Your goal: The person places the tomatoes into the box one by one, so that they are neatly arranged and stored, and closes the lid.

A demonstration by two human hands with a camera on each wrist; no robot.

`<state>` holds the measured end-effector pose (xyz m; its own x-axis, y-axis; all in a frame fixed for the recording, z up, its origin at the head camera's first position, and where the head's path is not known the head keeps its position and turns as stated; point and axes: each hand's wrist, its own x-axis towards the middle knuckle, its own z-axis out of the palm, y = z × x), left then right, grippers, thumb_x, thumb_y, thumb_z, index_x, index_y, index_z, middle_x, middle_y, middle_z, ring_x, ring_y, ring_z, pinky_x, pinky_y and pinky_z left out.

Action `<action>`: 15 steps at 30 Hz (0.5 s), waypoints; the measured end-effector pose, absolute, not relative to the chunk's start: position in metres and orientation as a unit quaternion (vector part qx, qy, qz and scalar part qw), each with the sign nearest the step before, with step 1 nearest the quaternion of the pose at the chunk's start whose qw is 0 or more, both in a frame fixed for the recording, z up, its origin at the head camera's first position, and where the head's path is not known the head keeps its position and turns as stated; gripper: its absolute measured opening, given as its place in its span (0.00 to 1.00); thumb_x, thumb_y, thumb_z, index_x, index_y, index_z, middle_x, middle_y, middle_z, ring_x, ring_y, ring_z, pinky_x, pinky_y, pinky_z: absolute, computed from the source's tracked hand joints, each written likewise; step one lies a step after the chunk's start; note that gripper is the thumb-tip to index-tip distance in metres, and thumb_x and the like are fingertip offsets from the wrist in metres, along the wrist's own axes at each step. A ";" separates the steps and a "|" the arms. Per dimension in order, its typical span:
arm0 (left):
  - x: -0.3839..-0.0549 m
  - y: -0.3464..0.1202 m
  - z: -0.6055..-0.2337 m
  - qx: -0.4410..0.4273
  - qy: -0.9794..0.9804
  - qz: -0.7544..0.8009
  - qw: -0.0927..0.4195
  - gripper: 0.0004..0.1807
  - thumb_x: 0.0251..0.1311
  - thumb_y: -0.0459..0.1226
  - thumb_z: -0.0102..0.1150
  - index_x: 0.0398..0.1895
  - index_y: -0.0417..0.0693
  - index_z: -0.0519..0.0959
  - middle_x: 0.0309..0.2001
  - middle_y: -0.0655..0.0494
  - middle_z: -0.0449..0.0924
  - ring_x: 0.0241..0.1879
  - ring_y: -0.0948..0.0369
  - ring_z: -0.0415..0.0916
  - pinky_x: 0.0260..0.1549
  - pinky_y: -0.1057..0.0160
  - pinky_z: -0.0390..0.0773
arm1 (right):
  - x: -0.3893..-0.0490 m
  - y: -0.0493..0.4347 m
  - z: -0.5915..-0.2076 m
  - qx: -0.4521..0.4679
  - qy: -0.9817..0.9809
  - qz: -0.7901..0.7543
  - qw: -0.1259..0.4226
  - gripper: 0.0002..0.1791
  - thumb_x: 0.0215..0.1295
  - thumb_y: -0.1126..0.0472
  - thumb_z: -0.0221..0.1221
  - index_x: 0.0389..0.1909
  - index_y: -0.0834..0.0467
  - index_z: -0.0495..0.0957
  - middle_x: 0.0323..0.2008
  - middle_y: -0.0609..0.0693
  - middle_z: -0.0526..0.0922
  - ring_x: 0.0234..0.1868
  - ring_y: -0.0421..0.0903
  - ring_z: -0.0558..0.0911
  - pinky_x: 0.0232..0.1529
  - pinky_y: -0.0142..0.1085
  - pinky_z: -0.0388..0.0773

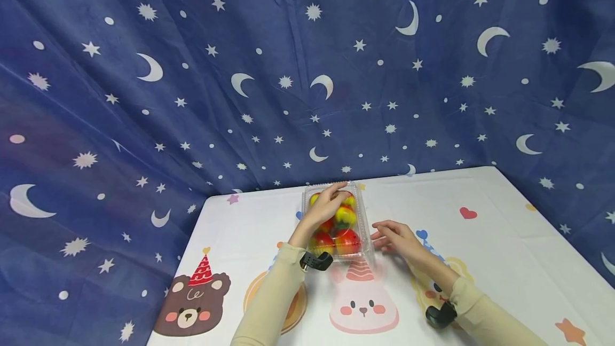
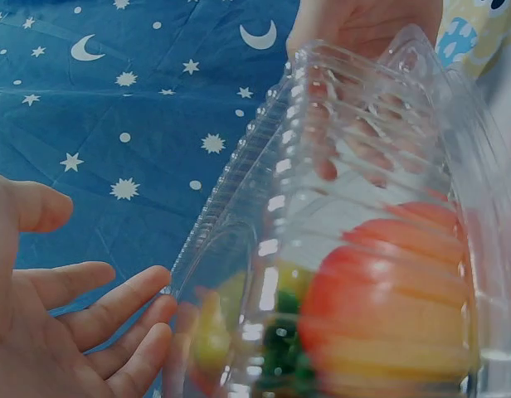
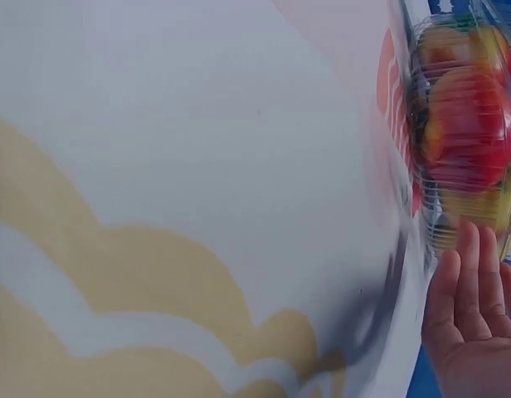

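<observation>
A clear plastic clamshell box [image 1: 363,223] stands on the table with several red-and-yellow fruits [image 1: 347,242] inside. Its lid appears closed. Over the box's left and far part reaches my left hand [image 1: 323,211]. In the left wrist view, the outstretched fingers [image 2: 114,311] of that hand meet the box's ridged edge. My right hand [image 1: 396,236] is at the box's right side, fingertips against or very near the wall. The right wrist view shows its fingers [image 3: 469,282] extended toward the plastic. One green-and-yellow fruit [image 1: 345,218] shows through the lid.
The white tablecloth [image 1: 432,202] bears printed animals, including a bear [image 1: 194,303] and a rabbit [image 1: 363,303]. Right behind the table's far edge hangs a blue curtain [image 1: 288,138] with moons and stars. Black bands [image 1: 316,261] are on both wrists.
</observation>
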<state>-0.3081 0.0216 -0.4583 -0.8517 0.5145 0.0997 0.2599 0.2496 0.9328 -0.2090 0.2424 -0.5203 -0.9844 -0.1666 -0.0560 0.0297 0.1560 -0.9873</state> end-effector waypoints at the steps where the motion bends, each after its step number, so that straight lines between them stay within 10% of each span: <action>1: -0.308 0.022 -0.459 0.247 0.783 0.559 0.113 0.27 0.73 0.40 0.47 0.71 0.37 0.65 0.59 0.39 0.77 0.59 0.48 0.74 0.61 0.52 0.69 | -0.209 0.242 -0.519 -0.043 0.756 -0.649 0.076 0.25 0.77 0.58 0.49 0.61 0.76 0.66 0.46 0.68 0.82 0.43 0.56 0.85 0.40 0.39 0.82; 15: -0.311 0.021 -0.463 0.241 0.792 0.549 0.116 0.26 0.72 0.40 0.47 0.70 0.40 0.67 0.57 0.43 0.79 0.58 0.51 0.74 0.62 0.53 0.67 | -0.207 0.240 -0.520 -0.037 0.743 -0.659 0.110 0.27 0.76 0.56 0.50 0.62 0.76 0.66 0.44 0.65 0.82 0.41 0.51 0.85 0.40 0.40 0.82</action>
